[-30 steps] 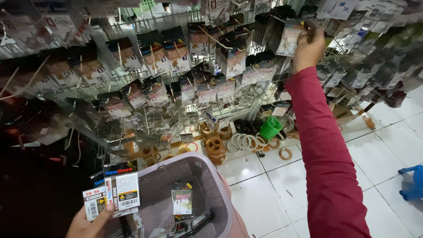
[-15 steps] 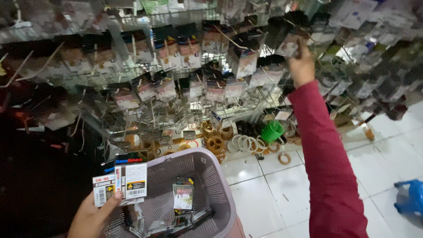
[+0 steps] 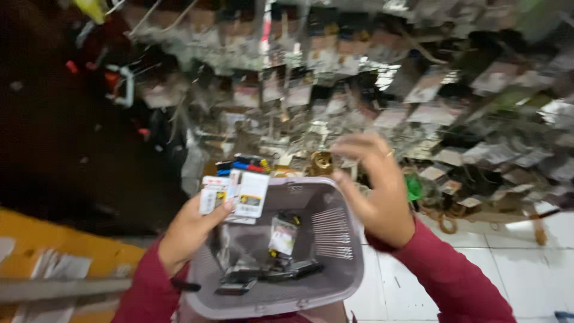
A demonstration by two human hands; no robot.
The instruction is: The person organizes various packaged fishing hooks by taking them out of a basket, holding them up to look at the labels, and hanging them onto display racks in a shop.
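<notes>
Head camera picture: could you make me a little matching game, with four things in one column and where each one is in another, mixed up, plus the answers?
Things:
1. left hand
2. right hand
3. basket
4. loose packets

Places or states:
A. lying on the floor of the basket
B. open and empty, above the basket's right rim
C. pale purple, slotted walls, below both hands
D. gripping a fan of small white packets at the basket's left rim

Pairs: 1-D, 2-B, 3-C, 4-A
</notes>
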